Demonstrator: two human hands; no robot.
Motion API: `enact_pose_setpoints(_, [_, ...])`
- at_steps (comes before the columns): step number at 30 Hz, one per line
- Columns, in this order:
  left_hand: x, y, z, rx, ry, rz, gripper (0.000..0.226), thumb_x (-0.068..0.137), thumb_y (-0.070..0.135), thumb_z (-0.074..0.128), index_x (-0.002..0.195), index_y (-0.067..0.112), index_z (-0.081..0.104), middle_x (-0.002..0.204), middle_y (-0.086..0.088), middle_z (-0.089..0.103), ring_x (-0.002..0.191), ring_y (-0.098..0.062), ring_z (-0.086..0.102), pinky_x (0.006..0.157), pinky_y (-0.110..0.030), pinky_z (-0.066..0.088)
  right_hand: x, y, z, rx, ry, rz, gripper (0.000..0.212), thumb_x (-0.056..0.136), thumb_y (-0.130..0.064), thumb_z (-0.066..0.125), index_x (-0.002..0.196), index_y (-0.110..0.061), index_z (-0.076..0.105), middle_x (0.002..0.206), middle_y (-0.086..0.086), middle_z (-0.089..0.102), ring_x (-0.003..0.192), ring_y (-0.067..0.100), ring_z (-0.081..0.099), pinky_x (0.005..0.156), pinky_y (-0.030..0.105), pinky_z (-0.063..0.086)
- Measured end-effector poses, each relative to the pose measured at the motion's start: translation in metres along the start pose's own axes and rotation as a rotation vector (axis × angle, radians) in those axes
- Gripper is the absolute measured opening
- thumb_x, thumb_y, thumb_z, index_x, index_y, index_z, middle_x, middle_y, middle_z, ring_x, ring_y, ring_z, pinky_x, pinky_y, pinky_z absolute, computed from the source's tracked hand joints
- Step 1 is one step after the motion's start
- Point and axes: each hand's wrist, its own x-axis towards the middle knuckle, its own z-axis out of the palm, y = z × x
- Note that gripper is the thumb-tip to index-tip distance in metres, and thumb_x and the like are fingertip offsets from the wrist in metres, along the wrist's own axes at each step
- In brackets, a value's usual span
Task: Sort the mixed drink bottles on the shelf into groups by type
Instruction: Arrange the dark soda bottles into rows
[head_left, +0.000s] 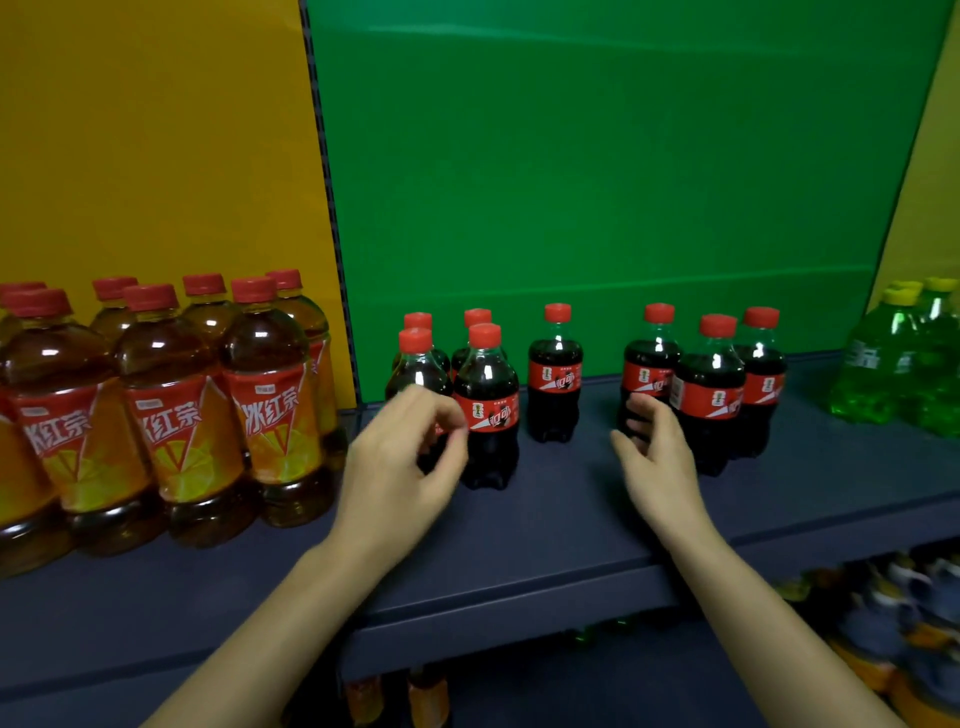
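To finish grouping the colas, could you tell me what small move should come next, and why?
Probably the right hand should slide the cola it touches left toward the lone cola: its fingers already lie on that bottle, and gaps leave three separate clusters.

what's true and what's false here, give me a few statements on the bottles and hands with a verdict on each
1. The cola bottles have red caps. True.
2. The iced tea bottles stand right of the cola. False: they stand left of it, before the yellow panel.
3. A lone cola bottle stands between two cola clusters. True.
4. The green drink bottles have red caps. False: their caps are yellow.
5. The left hand and the right hand are both at the cola. True.
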Motion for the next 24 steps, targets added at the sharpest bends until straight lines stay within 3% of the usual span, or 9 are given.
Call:
enact_pose_setpoints(3, [0.003,0.028,0.021,-0.015,-0.152,0.076,0.004,0.084,0.013,0.056,0.088,0.014,0.057,0.083,0.011,0.048,0.074,0.000,0.044,0.067,-0.014,0.039,0.001,0.008,-0.014,-0.030,-0.031,0.017,0.058,0.091,-0.005,0.049,0.144,-0.010,0.026,0.150,0.006,0.031,0.136,0.022,0.032,0.109,0.029,0.026])
enact_pose_setpoints(6, [0.006,0.046,0.053,-0.039,-0.292,0.007,0.020,0.088,0.025,0.054,0.107,0.019,0.053,0.098,0.014,0.047,0.089,0.003,0.044,0.079,-0.014,0.039,0.004,0.013,-0.021,-0.065,-0.169,-0.012,0.070,0.093,-0.006,0.048,0.149,-0.013,0.007,0.157,0.000,0.010,0.144,0.013,0.012,0.110,0.019,0.009])
enact_pose_setpoints(8, [0.009,0.051,0.076,-0.056,-0.351,-0.093,0.036,0.090,0.027,0.054,0.123,0.018,0.044,0.118,0.009,0.046,0.111,-0.003,0.044,0.094,-0.018,0.037,0.009,0.016,-0.024,-0.062,-0.232,-0.015,0.074,0.094,-0.007,0.047,0.149,-0.015,-0.002,0.158,-0.001,0.000,0.144,0.010,0.004,0.107,0.015,0.004])
enact_pose_setpoints(10, [0.015,0.052,0.099,-0.067,-0.398,-0.231,0.056,0.091,0.028,0.054,0.138,0.014,0.029,0.139,0.002,0.033,0.130,-0.011,0.033,0.107,-0.020,0.027,0.018,0.021,-0.028,-0.061,-0.262,-0.016,0.077,0.094,-0.008,0.047,0.148,-0.016,-0.007,0.157,-0.001,-0.006,0.144,0.009,0.000,0.106,0.013,0.002])
enact_pose_setpoints(13, [0.026,0.050,0.130,-0.113,-0.435,-0.477,0.077,0.092,0.028,0.054,0.147,0.007,0.004,0.154,-0.005,0.010,0.143,-0.018,0.015,0.112,-0.022,0.012,0.032,0.030,-0.034,-0.047,-0.276,-0.001,0.077,0.095,-0.010,0.045,0.147,-0.013,-0.011,0.157,-0.001,-0.011,0.144,0.009,-0.005,0.103,0.011,-0.002])
enact_pose_setpoints(18, [0.040,0.034,0.165,-0.099,-0.292,-0.725,0.078,0.087,0.023,0.061,0.145,0.003,0.012,0.148,-0.014,0.024,0.136,-0.027,0.029,0.112,-0.034,0.025,0.056,0.041,-0.033,0.061,-0.261,0.057,0.076,0.096,-0.009,0.042,0.146,-0.011,-0.014,0.157,0.003,-0.010,0.144,0.013,-0.004,0.107,0.016,0.000])
enact_pose_setpoints(21, [0.046,0.025,0.173,-0.058,-0.237,-0.829,0.077,0.086,0.024,0.063,0.143,0.000,0.016,0.147,-0.016,0.027,0.135,-0.029,0.032,0.109,-0.033,0.027,0.069,0.045,-0.025,0.157,-0.229,0.110,0.077,0.094,-0.008,0.044,0.148,-0.014,-0.010,0.158,0.004,0.001,0.145,0.018,0.006,0.118,0.032,0.006])
enact_pose_setpoints(24, [0.049,0.019,0.177,-0.084,-0.204,-0.895,0.074,0.083,0.025,0.068,0.138,0.001,0.025,0.142,-0.015,0.039,0.131,-0.028,0.039,0.106,-0.033,0.033,0.079,0.045,-0.020,0.191,-0.192,0.137,0.074,0.091,-0.002,0.048,0.148,-0.010,0.002,0.154,0.011,0.017,0.141,0.024,0.019,0.117,0.040,0.018])
